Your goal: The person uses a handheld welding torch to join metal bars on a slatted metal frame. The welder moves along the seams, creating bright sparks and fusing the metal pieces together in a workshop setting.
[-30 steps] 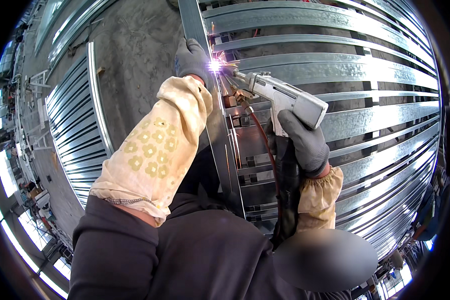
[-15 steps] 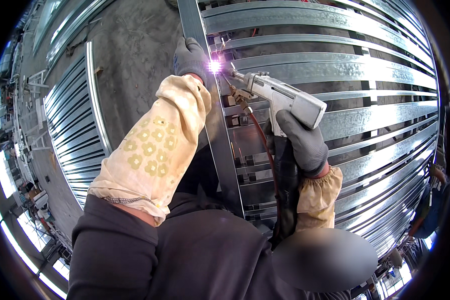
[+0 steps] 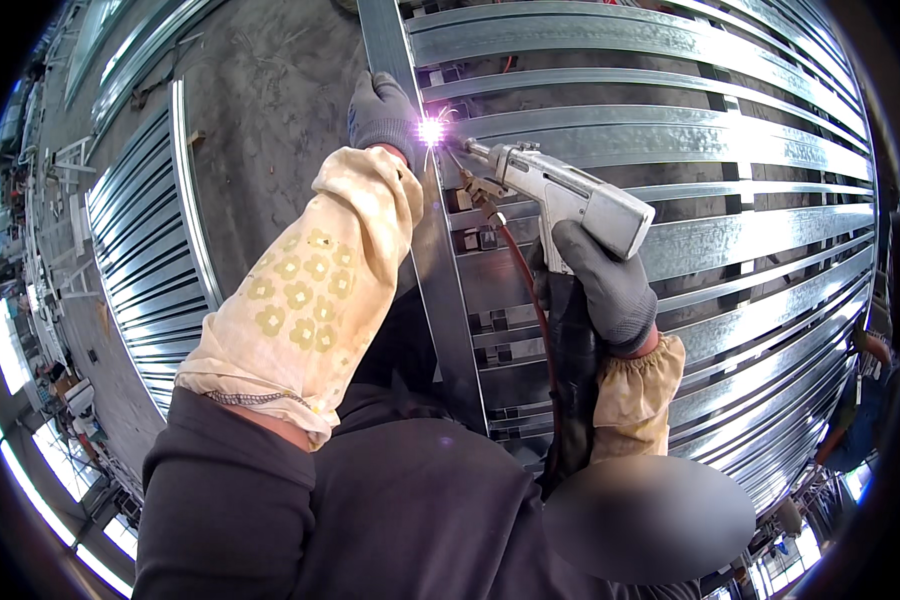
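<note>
I see tighter sparks (image 3: 431, 131) now, likely steadier burning, my right grip (image 3: 610, 285) clamped on the torch (image 3: 578, 196), my left grip (image 3: 382, 112), at the beam (image 3: 448, 325), unclear.

I'd call this a metal-fabrication workshop. At twelve o'clock I see a bright arc (image 3: 431, 131) throwing sparks against a long steel rail (image 3: 438, 260), with a welding gun (image 3: 600, 205) at two. A large frame of shiny metal slats (image 3: 660, 130) fills one to four o'clock, and another slatted panel (image 3: 150, 270) lies at nine. The grey, stained floor (image 3: 270, 70) shows at eleven. Around eight I get tall bright windows (image 3: 67, 460) and cluttered gear, like an industrial hall, and between three and four, another person (image 3: 860, 415).
</note>
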The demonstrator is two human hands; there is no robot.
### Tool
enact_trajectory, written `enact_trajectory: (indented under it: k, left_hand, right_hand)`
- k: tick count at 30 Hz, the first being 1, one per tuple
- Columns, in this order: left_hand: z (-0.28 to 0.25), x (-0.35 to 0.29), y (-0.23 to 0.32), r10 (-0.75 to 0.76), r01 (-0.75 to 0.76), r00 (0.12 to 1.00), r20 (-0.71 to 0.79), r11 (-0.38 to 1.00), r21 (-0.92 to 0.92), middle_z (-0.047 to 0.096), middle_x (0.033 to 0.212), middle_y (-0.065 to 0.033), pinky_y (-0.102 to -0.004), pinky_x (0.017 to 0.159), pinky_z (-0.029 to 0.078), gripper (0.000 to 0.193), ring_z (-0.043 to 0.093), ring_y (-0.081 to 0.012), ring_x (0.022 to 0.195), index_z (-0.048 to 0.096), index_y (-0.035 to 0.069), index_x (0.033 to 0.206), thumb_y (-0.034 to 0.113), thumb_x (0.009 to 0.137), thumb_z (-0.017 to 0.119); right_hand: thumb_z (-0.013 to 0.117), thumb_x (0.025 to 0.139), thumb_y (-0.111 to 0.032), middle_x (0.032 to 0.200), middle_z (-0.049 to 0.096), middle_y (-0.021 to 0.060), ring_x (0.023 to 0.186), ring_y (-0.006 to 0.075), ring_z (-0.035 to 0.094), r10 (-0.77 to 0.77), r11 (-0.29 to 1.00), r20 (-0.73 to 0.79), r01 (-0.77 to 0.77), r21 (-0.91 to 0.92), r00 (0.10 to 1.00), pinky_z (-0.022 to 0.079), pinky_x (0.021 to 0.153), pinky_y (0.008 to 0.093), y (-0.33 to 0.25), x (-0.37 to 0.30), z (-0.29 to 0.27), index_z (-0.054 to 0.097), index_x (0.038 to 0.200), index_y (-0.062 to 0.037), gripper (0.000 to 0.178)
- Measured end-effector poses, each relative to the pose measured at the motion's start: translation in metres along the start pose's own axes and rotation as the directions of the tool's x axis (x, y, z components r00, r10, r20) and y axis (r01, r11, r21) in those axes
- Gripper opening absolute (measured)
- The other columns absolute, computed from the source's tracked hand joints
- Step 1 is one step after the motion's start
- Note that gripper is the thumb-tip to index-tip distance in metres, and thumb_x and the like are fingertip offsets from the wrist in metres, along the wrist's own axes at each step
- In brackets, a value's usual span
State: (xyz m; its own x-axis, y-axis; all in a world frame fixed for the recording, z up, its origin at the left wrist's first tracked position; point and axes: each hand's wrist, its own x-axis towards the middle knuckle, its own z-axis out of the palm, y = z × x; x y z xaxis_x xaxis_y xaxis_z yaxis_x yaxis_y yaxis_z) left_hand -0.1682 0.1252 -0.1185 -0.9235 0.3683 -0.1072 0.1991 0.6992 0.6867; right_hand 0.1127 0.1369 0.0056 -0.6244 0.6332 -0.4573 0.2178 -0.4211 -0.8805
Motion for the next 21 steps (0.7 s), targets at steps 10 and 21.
enact_trajectory:
  k: [10,21]
  left_hand:
    - [0.000,-0.001,0.000,0.027,-0.028,0.999,-0.018,1.000,-0.012,0.060,0.123,-0.0278,-0.0437,0.102,0.044,0.051,0.056,-0.0428,0.117,0.056,-0.003,0.128,0.035,0.098,0.038]
    - [0.005,0.005,-0.005,0.037,-0.038,0.999,-0.008,0.998,-0.054,0.060,0.125,-0.0267,-0.0425,0.103,0.043,0.051,0.055,-0.0417,0.119,0.056,-0.004,0.128,0.035,0.099,0.039]
  right_hand:
    - [0.061,0.096,-0.018,0.084,0.065,0.0040,0.068,0.0094,0.062,0.091,0.992,0.017,-0.092,0.090,0.996,0.049,0.056,0.0238,-0.003,0.000,0.003,0.059,0.113,0.0008,0.025]
    - [0.060,0.097,-0.018,0.081,0.064,0.0051,0.060,0.0118,0.062,0.016,0.999,0.024,-0.017,0.048,1.000,0.049,0.050,0.0263,-0.004,-0.006,0.003,0.058,0.114,0.0013,0.026]
